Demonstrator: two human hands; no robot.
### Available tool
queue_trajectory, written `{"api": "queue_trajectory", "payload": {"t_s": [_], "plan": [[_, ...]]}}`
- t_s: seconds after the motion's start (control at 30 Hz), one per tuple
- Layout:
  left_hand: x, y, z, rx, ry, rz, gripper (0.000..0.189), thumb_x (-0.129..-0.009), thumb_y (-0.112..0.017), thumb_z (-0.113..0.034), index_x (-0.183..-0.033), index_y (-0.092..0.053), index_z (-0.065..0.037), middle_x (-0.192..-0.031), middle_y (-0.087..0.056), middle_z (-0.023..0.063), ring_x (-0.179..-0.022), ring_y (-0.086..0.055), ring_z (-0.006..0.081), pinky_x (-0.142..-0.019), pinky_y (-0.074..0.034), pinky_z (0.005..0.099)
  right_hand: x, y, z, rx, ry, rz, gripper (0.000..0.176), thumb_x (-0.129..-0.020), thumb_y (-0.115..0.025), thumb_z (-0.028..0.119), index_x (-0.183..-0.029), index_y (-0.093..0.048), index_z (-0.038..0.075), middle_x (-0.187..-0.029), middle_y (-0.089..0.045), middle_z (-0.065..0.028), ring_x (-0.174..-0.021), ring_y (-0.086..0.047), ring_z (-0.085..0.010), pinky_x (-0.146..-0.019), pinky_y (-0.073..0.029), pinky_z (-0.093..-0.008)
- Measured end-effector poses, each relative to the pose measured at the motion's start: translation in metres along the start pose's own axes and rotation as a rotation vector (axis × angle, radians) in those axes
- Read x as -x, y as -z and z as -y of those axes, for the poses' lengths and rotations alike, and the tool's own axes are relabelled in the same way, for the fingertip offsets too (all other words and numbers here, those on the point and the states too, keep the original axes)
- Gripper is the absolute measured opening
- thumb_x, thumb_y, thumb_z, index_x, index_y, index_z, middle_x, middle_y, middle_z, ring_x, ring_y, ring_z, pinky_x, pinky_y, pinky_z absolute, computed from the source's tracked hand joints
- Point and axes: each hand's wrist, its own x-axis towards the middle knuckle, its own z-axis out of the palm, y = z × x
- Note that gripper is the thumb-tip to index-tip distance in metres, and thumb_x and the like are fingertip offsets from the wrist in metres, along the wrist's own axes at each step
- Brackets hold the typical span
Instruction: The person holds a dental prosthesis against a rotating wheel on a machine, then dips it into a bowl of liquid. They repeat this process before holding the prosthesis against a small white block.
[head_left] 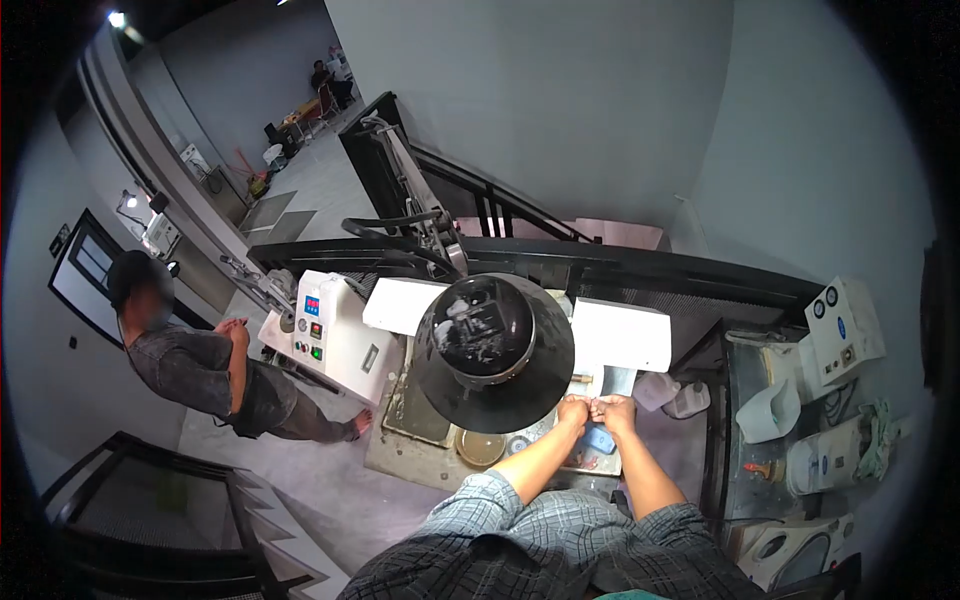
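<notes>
Both my hands are close together at the front right of the workbench, beside the black round lamp hood. My left hand has its fingers pressed together, and my right hand is closed right next to it. Whatever lies between the fingertips is too small to make out. Just below my hands is a blue object on the bench. A round bowl stands to the left, near a shallow grey tray.
A white machine with a lit display is at the left, and a person stands beyond it. White jugs stand on the right. Further right, a metal table bears white equipment and a red-handled brush.
</notes>
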Motion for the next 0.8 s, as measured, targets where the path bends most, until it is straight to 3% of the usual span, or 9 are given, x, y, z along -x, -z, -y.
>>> {"api": "queue_trajectory", "payload": {"t_s": [0.3,0.6,0.8], "plan": [[0.013,-0.005,-0.012,0.061,-0.049,-0.027,0.014,-0.072,-0.046,0.009,-0.066,-0.051,-0.002,-0.058,-0.055,0.0076,-0.046,-0.051,0.0139,-0.039,-0.041,0.0274,0.006,-0.005,0.012,0.026,0.017,0.006,0.007,-0.077,-0.059,-0.001,-0.075,-0.06,-0.007,-0.064,-0.06,-0.01,-0.05,-0.056,-0.0133,-0.045,-0.048,-0.0231],[0.008,-0.007,-0.002,0.02,-0.222,0.008,0.015,-0.071,-0.046,0.008,-0.063,-0.048,-0.004,-0.057,-0.054,0.0059,-0.047,-0.05,0.013,-0.04,-0.039,0.0276,0.006,0.002,0.011,0.017,-0.001,-0.01,0.007,-0.078,-0.06,0.001,-0.073,-0.06,-0.005,-0.065,-0.061,-0.0098,-0.052,-0.057,-0.0131,-0.046,-0.048,-0.0233],[0.008,-0.002,-0.01,0.014,-0.008,0.015,0.012,-0.077,-0.045,0.006,-0.069,-0.05,-0.001,-0.06,-0.055,0.0085,-0.046,-0.051,0.0154,-0.041,-0.044,0.0287,0.008,-0.002,0.011,0.053,-0.018,-0.04,0.007,-0.077,-0.06,0.0,-0.073,-0.06,-0.005,-0.064,-0.061,-0.0101,-0.052,-0.058,-0.0134,-0.047,-0.049,-0.0235]]}}
